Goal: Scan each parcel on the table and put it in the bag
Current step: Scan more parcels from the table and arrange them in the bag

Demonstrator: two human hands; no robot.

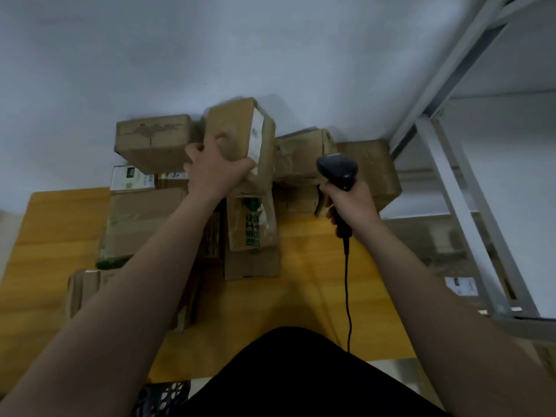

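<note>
Our left hand [215, 167] grips the lifted parcel [231, 127] at its near end, with fingers and thumb curled round the cardboard. Our right hand [350, 203] is wrapped around the handle of the scanner [338, 168], whose cable [347, 281] trails back across the table [60, 224] toward us. We cannot tell whether a finger rests on the trigger.

The lifted parcel is held above the other parcels [156, 139] piled along the far side of the table, ahead of us and slightly left of centre. Its long axis runs away from us and is tilted upward. The white label [258, 135] sits on the face turned to the right, toward the scanner. The scanner head is near that face, to its right and a little closer to us, with a gap between them.

We judge the step in hand to be the scan. The coming move turns on lining the scanner head up with the label. Either the right hand swings the head leftward, or the left hand rolls the parcel further to the right. The bag is not in view.
</note>
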